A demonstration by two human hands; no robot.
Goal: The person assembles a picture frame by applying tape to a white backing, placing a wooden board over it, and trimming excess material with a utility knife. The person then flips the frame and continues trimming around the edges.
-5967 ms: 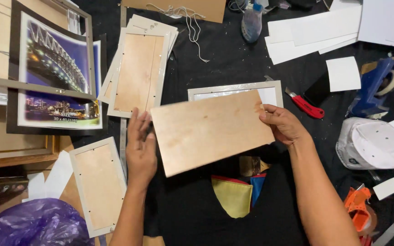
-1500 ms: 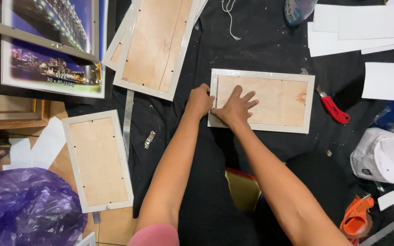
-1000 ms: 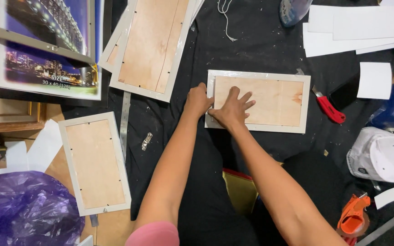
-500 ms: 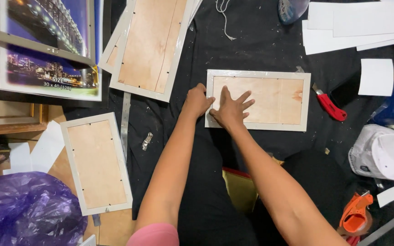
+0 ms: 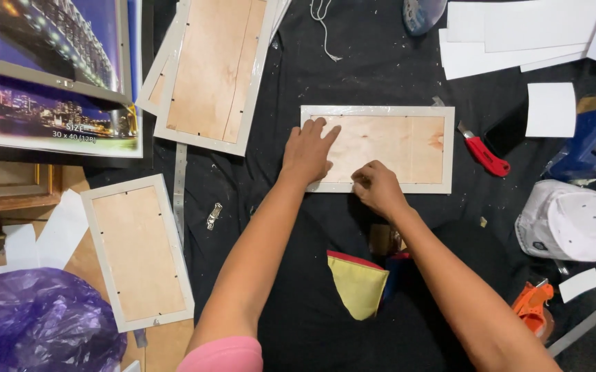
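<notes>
Your left hand (image 5: 308,153) lies flat with fingers spread on the wooden backing board (image 5: 394,148), pinning it inside the white frame (image 5: 379,110) on the black counter (image 5: 353,69); your right hand (image 5: 378,187) pinches closed at the frame's near edge, apparently pressing a fastener.

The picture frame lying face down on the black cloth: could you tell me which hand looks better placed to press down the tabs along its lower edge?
Probably the right hand: its fingertips already pinch at the frame lower rail, while the left hand lies flat, steadying the backing board.
</notes>
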